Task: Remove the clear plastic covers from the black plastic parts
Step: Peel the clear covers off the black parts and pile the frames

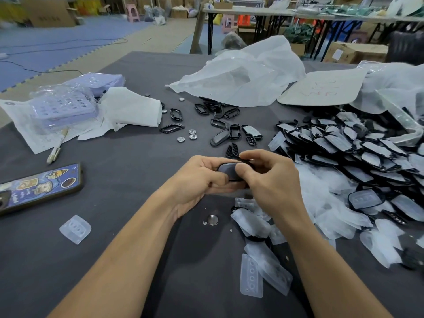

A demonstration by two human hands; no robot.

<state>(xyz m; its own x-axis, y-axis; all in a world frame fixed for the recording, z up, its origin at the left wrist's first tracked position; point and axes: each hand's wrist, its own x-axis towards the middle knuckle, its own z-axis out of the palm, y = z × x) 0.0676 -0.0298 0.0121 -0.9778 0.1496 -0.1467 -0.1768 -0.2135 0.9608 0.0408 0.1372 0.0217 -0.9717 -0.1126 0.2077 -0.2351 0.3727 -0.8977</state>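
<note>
Mid-bench: we saw left hand (pixel 202 177) and right hand (pixel 270 180) both pinching one black part (pixel 228 171), right thumb on its face | right edge: heap of covered parts (pixel 358 143) at mouth of clear bag (pixel 399 106) | open bench (pixel 137 203) between phone (pixel 39 187) and left forearm | loose clear covers (pixel 254 226) by right forearm

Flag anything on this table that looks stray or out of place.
One clear plastic cover lies alone beside the phone, well apart from the other loose covers heaped at the near right. Nothing looks damaged.
</note>
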